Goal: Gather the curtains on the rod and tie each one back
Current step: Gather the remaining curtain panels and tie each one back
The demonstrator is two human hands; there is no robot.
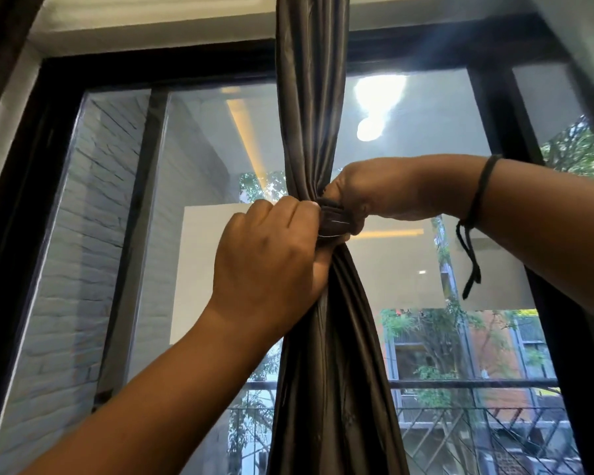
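Observation:
A grey-brown satin curtain [309, 97] hangs gathered into a narrow bundle in front of the window's middle. It is pinched to a waist where a matching fabric tie-back band [333, 221] wraps it. My left hand [268, 255] grips the curtain and one end of the band from the left. From the right, my right hand [367, 193] holds the band's other end, fingers curled shut. The rod is out of view above.
A black window frame [192, 66] surrounds large glass panes [199, 200]. A white brick wall [83, 234] shows at left behind the glass, a balcony railing [477, 385] and buildings lower right. A black cord [474, 214] circles my right wrist.

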